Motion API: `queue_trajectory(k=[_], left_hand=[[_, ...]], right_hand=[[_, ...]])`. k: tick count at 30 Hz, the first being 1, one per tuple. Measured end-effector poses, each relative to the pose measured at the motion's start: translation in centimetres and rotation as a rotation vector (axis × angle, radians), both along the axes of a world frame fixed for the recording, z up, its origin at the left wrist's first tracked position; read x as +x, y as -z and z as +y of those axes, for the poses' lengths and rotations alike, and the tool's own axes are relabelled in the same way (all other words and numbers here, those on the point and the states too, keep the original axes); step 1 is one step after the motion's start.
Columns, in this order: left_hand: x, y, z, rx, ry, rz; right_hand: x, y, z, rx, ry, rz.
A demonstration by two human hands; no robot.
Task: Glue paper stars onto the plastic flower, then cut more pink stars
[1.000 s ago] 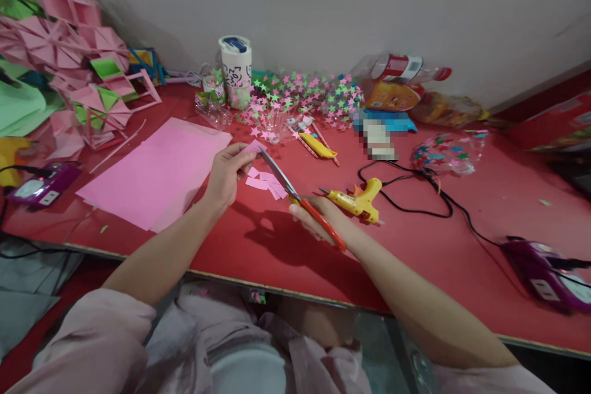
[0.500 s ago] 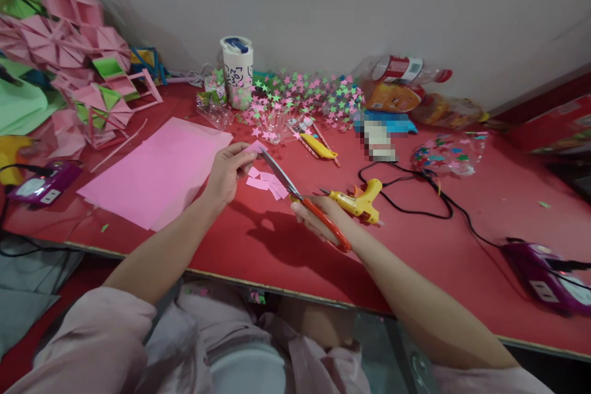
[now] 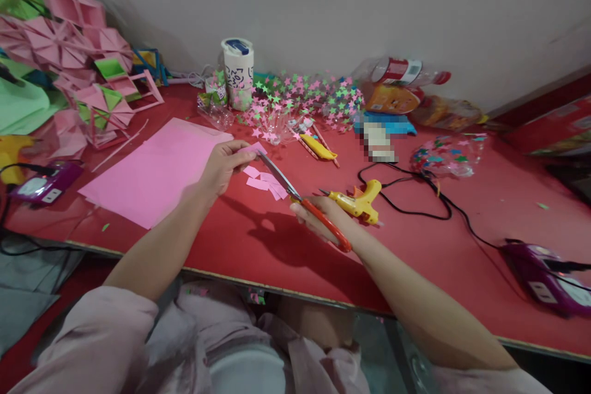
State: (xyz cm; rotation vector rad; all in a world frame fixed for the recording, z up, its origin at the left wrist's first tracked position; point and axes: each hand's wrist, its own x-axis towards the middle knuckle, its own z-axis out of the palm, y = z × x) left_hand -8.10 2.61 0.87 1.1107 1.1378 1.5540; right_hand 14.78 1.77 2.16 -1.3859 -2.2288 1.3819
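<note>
Between the thumb and fingers of my left hand [image 3: 225, 163] is a small pink paper piece [image 3: 255, 148]. My right hand [image 3: 318, 217] grips the orange-handled scissors [image 3: 295, 192], whose blades point up and left and meet the paper's right end. Below the blades, several cut pink paper pieces [image 3: 266, 183] lie loosely on the red table. Pink paper sheets [image 3: 152, 166] lie to the left, partly behind my left forearm. A yellow hot glue gun [image 3: 357, 200] rests just beyond my right wrist.
Star-covered clear plastic [image 3: 295, 98] and a white tumbler [image 3: 239, 77] stand along the wall. Folded pink paper models [image 3: 87, 55] pile up at left. Purple power strips [image 3: 545, 277] sit at both sides, with a black cord [image 3: 466, 218] crossing the right. Bottles [image 3: 406, 71] lie behind.
My left hand has shifted slightly left with the paper piece, and more of that piece shows beside the blade tips. The scissors and my right hand stay nearly in place.
</note>
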Motion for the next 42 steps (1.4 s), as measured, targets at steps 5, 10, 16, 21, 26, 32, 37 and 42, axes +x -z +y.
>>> queue_trajectory(k=[5, 10, 16, 21, 26, 32, 37, 42], left_hand=[[-0.06, -0.3, -0.11, -0.025, 0.003, 0.013], [-0.13, -0.41, -0.12, -0.024, 0.008, 0.006], [-0.19, -0.48, -0.12, -0.034, 0.015, 0.02], [-0.27, -0.32, -0.09, -0.034, 0.017, 0.034], [-0.25, -0.17, -0.04, -0.027, 0.014, 0.028], [-0.2, -0.21, -0.06, -0.036, 0.012, 0.01], [-0.22, -0.19, -0.1, -0.032, 0.018, -0.003], [-0.26, -0.01, -0.11, -0.021, 0.027, 0.003]], right_hand=[[0.01, -0.05, 0.01, 0.02, -0.01, 0.004], [0.07, -0.11, -0.01, 0.049, -0.031, 0.011], [0.11, 0.31, 0.07, 0.074, -0.028, 0.004], [0.17, 0.49, 0.18, 0.104, -0.049, 0.004], [0.18, 0.29, 0.15, 0.063, -0.029, -0.029], [0.13, 0.09, 0.02, 0.038, -0.02, 0.004], [0.11, 0.05, -0.01, 0.025, -0.02, 0.009], [0.03, -0.12, -0.07, 0.028, -0.015, 0.001]])
